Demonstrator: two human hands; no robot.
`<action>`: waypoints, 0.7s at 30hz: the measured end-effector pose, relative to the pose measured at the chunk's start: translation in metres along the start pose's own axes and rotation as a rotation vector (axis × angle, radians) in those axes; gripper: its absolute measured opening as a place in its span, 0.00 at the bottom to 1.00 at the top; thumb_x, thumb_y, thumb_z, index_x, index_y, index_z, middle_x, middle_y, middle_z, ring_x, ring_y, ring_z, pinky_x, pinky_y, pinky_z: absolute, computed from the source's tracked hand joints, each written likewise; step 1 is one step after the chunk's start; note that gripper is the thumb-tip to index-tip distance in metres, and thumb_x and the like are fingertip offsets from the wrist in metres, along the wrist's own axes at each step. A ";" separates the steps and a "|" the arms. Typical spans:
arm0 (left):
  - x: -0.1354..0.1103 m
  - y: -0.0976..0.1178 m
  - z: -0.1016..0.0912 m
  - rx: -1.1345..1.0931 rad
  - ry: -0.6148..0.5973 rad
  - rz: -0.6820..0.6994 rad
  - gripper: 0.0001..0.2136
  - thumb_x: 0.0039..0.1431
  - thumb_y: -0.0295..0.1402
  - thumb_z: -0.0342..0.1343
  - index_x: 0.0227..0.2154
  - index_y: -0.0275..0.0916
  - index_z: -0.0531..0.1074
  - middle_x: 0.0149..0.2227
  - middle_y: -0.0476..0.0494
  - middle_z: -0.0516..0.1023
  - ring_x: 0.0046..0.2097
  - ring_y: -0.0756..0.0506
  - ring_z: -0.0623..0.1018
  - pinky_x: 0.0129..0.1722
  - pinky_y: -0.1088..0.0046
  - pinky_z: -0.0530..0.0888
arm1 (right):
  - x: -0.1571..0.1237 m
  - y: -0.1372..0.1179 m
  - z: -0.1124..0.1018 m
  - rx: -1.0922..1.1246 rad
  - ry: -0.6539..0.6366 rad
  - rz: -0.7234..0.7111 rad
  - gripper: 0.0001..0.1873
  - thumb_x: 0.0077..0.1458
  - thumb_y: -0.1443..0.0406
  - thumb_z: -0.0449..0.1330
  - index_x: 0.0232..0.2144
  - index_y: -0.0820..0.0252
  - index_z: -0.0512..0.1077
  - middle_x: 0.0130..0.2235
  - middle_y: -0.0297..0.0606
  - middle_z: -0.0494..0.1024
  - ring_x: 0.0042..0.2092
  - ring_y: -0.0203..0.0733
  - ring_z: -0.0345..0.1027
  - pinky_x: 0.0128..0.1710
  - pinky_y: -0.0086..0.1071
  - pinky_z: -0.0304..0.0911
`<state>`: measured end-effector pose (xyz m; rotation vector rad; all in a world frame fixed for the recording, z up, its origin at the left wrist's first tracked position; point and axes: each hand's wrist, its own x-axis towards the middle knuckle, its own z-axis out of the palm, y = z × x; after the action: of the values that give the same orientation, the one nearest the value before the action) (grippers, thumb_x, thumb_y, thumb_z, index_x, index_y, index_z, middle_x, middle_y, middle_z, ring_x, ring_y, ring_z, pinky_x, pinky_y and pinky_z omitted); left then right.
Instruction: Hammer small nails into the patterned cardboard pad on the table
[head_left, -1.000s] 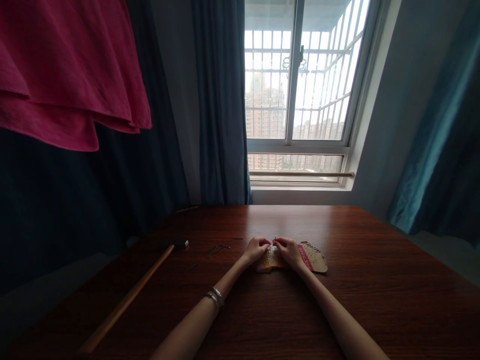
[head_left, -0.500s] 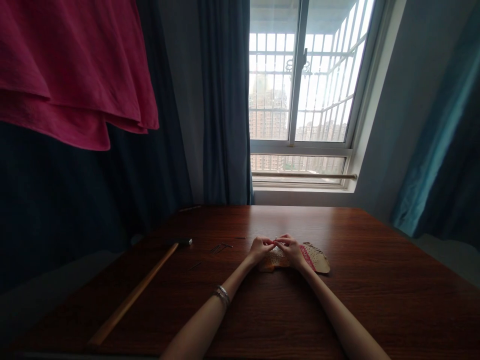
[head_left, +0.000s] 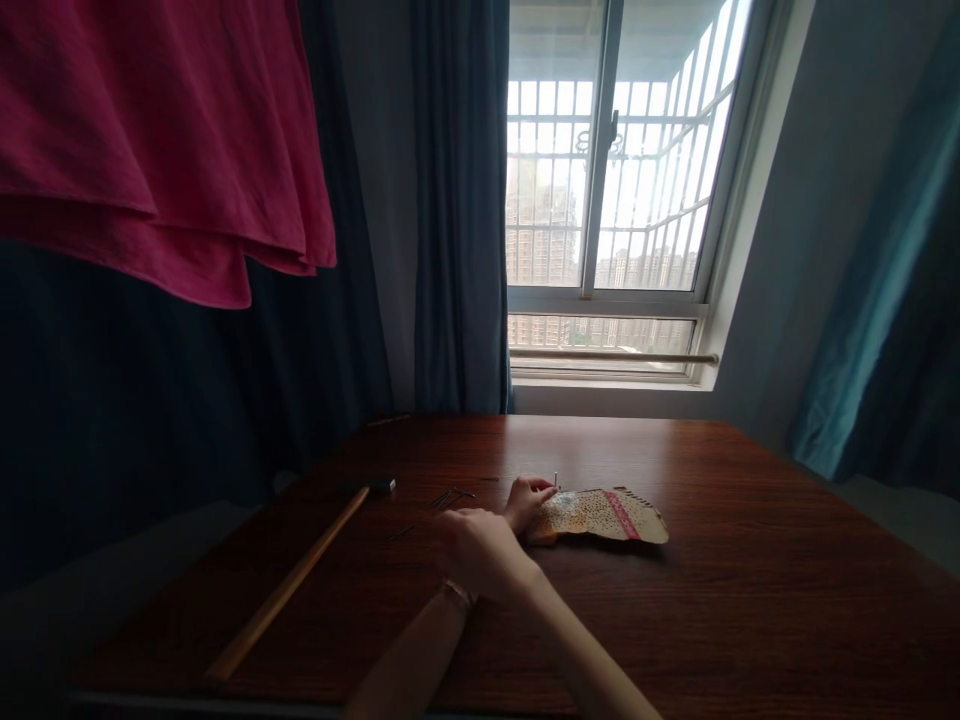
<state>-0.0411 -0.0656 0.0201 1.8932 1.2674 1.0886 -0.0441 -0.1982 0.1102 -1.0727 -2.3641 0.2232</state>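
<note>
A flat, spotted piece (head_left: 589, 515) with a pink band and a notched edge lies on the table; what it is made of I cannot tell. At its left end my left hand (head_left: 527, 502) pinches an upright nail (head_left: 556, 480) between thumb and finger. My right hand (head_left: 484, 550) crosses over my left forearm, blurred, fingers stretched leftward, holding nothing that I can see. Several loose nails (head_left: 454, 496) lie beyond it. Farther left rests a hammer (head_left: 300, 575) with a long wooden handle and a dark head.
The brown wooden table (head_left: 750, 600) reaches toward a barred window (head_left: 600, 200). A pink cloth (head_left: 165, 150) hangs at upper left before dark blue curtains (head_left: 461, 200). Single thin nails (head_left: 401, 532) lie apart from the others on the left.
My right hand has left the nail and the spotted piece and swung left across my left forearm. My left hand stays at the nail. The view has shifted slightly.
</note>
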 end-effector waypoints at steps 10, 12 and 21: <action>0.005 -0.019 -0.002 -0.122 -0.022 0.050 0.13 0.48 0.39 0.58 0.30 0.33 0.79 0.30 0.41 0.80 0.32 0.46 0.76 0.31 0.74 0.69 | 0.080 -0.099 0.120 -0.194 -0.267 -0.141 0.23 0.52 0.50 0.52 0.40 0.61 0.71 0.37 0.48 0.79 0.38 0.56 0.74 0.31 0.44 0.68; 0.004 -0.018 -0.004 -0.155 -0.027 0.038 0.13 0.48 0.39 0.58 0.29 0.33 0.79 0.30 0.41 0.80 0.33 0.45 0.77 0.33 0.74 0.70 | 0.092 -0.099 0.129 -0.207 -0.278 -0.090 0.22 0.52 0.52 0.53 0.40 0.62 0.72 0.38 0.49 0.79 0.39 0.55 0.74 0.32 0.44 0.67; 0.004 -0.016 -0.006 -0.160 -0.023 0.018 0.11 0.47 0.38 0.59 0.29 0.34 0.79 0.31 0.41 0.81 0.34 0.44 0.77 0.34 0.73 0.71 | 0.107 -0.074 0.136 -0.204 -0.353 -0.053 0.18 0.53 0.57 0.52 0.42 0.61 0.71 0.42 0.49 0.77 0.42 0.54 0.73 0.34 0.43 0.68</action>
<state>-0.0529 -0.0557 0.0108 1.7949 1.1177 1.1400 -0.2220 -0.1600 0.0640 -1.1383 -2.7771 0.1659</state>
